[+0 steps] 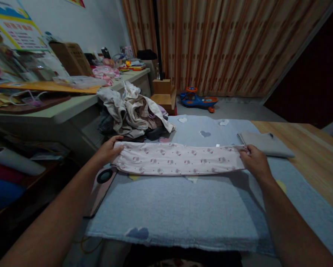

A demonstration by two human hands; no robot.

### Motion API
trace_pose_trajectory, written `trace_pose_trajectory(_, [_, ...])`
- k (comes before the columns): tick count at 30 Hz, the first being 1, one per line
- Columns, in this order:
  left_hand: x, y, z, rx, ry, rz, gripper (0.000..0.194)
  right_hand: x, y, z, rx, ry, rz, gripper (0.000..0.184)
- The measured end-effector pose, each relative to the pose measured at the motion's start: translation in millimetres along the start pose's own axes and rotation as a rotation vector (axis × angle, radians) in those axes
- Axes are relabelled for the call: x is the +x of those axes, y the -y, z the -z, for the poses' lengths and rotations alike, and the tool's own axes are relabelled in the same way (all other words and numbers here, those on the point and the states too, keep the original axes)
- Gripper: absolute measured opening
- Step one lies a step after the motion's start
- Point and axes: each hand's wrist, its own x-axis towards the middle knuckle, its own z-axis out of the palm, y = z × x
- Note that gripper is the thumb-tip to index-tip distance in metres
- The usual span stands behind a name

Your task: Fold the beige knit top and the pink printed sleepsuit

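A pale pink garment (177, 159) with a small animal print lies folded into a long strip across a blue terry blanket (169, 211). My left hand (108, 150) grips its left end, and my right hand (255, 161) holds its right end, pressing it onto the blanket. A folded grey garment (266, 144) lies just beyond my right hand. A heap of mixed clothes (130, 111) sits beyond my left hand, close to the strip's far edge.
A wooden table (316, 155) lies under the blanket. A flat pink-and-white device (101, 185) sits under the blanket's left edge. A white desk (58, 111) with boxes and plastic bags stands at left. Wooden steps (163, 94) and a blue toy ride-on car (198, 98) stand on the floor beyond.
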Motion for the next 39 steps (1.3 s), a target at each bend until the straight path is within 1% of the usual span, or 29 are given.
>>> trace_pose_trajectory(3, [8.6, 7.9, 1.2, 0.17, 0.028, -0.003, 0.062, 6.3, -4.3, -20.1, -0.047, 0.027, 0.04, 0.028])
trace_pose_trajectory(5, [11.8, 11.4, -1.1, 0.348, -0.014, -0.022, 0.056, 6.8, -6.4, -33.7, -0.121, 0.066, 0.061, 0.029])
trace_pose_trajectory(7, [12.0, 10.4, -7.5, 0.519, -0.055, -0.088, 0.05, 5.7, -7.8, -45.1, -0.212, 0.113, 0.058, 0.031])
trace_pose_trajectory(9, [8.7, 3.2, -19.1, 0.629, -0.085, -0.189, 0.045, 3.8, -8.4, -52.9, -0.289, 0.157, 0.03, 0.033])
trace_pose_trajectory(11, [1.4, -10.1, -36.6, 0.668, -0.079, -0.283, 0.041, 1.6, -8.1, -57.3, -0.344, 0.201, -0.004, 0.035])
trace_pose_trajectory(13, [-9.9, -27.0, -59.9, 0.618, -0.003, -0.394, 0.037, -0.5, -6.9, -59.0, -0.371, 0.24, -0.028, 0.038])
trace_pose_trajectory(16, [-33.8, -51.5, -100.5, 0.479, 0.13, -0.574, 0.03, -2.5, -3.5, -57.3, -0.367, 0.272, -0.047, 0.042])
trace_pose_trajectory(19, [-59.7, -68.8, -135.9, 0.408, 0.238, -0.666, 0.028, -2.0, -0.1, -51.7, -0.363, 0.237, -0.06, 0.041])
trace_pose_trajectory(22, [-77.6, -77.4, -156.3, 0.361, 0.303, -0.702, 0.034, -1.0, 1.4, -46.1, -0.358, 0.148, -0.054, 0.04])
trace_pose_trajectory(24, [-82.8, -79.2, -162.3, 0.338, 0.324, -0.712, 0.035, -1.1, 0.9, -45.2, -0.364, 0.118, -0.048, 0.039])
trace_pose_trajectory(29, [-85.0, -76.8, -166.0, 0.326, 0.307, -0.702, 0.029, -2.4, -4.2, -52.1, -0.386, 0.156, -0.041, 0.038])
trace_pose_trajectory(34, [-90.2, -72.5, -169.1, 0.301, 0.246, -0.704, 0.018, -1.7, -8.5, -58.8, -0.403, 0.111, -0.044, 0.04])
trace_pose_trajectory(39, [-94.0, -69.8, -170.9, 0.282, 0.181, -0.736, 0.016, -4.3, -11.3, -59.1, -0.404, 0.091, -0.097, 0.037])
